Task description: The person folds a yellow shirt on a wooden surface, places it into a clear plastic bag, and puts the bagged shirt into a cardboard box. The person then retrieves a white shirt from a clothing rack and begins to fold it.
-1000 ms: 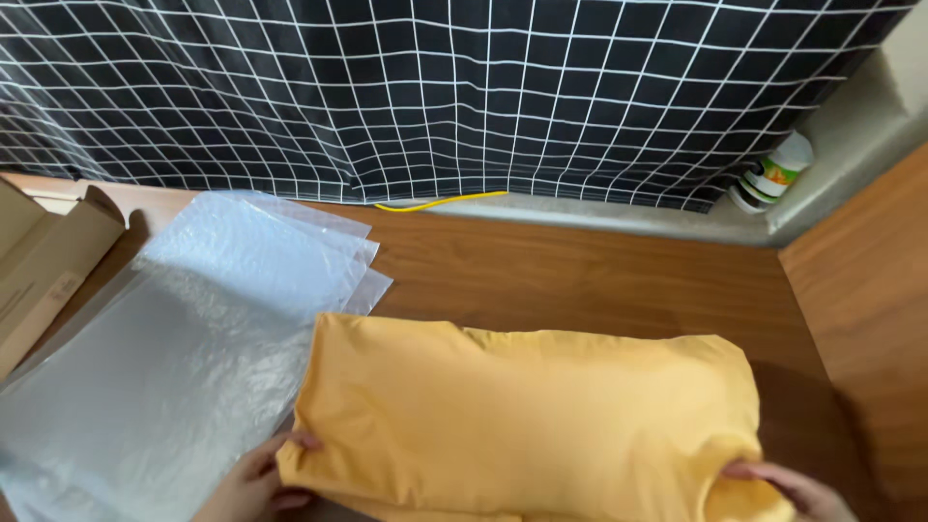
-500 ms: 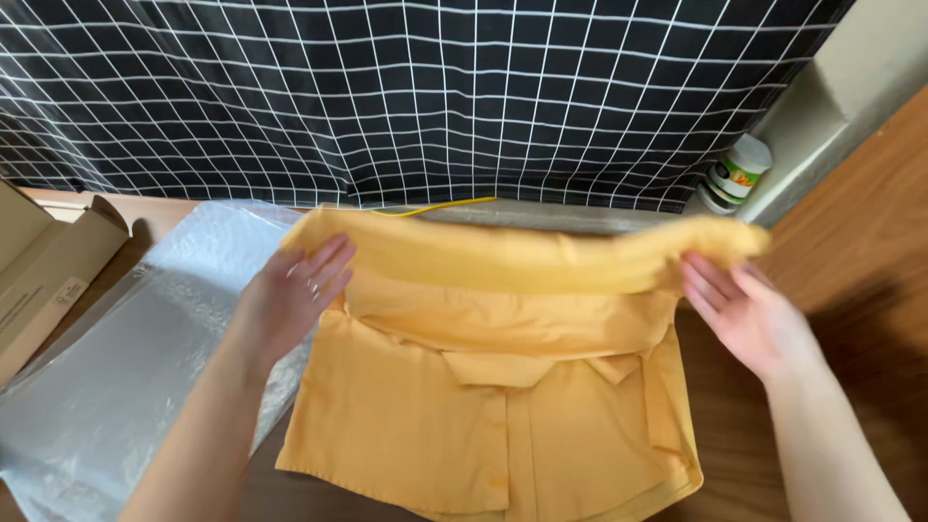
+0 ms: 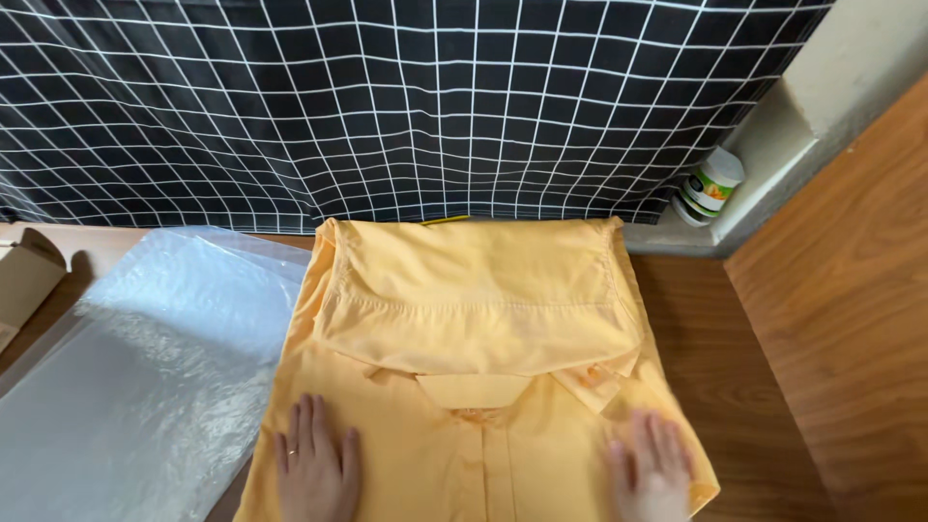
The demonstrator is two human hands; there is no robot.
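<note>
A folded yellow-orange shirt [image 3: 474, 319] lies on the wooden table [image 3: 715, 367], its collar and button placket facing me and its far part folded over towards me. My left hand [image 3: 317, 466] rests flat on the shirt's near left part, fingers spread, a ring on one finger. My right hand [image 3: 650, 474] presses flat on the near right part, slightly blurred. Neither hand grips the cloth.
A stack of clear plastic bags [image 3: 145, 367] lies to the left of the shirt. A cardboard box [image 3: 24, 280] sits at the far left edge. A black curtain with a white grid [image 3: 406, 97] hangs behind. A small white and green jar [image 3: 710, 184] stands by the wall corner.
The shirt was flipped over and unfolded away from me, then its far part was laid down. Both hands have moved from the far edge to the near part and now press flat.
</note>
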